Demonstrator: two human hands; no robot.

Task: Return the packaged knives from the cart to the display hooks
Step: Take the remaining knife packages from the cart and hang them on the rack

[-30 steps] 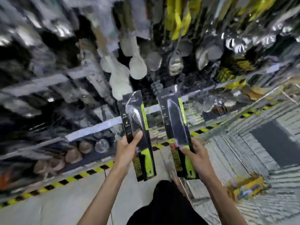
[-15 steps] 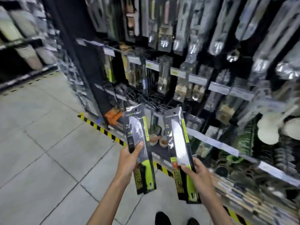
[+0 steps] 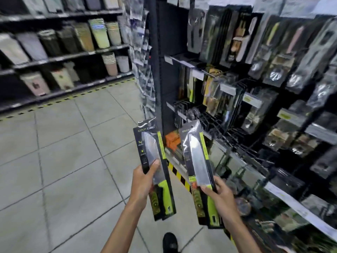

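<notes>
1. left hand (image 3: pixel 144 181) grips one packaged knife (image 3: pixel 155 168) mid-pack, thumb across its front, held upright over the tiled floor (image 3: pixel 54 170).
2. right hand (image 3: pixel 221 198) pinches the second packaged knife (image 3: pixel 199 170) low down, just beside the display hooks (image 3: pixel 209 117).

Both upright: left knife (image 3: pixel 151 149); right knife (image 3: pixel 197 158)
</notes>
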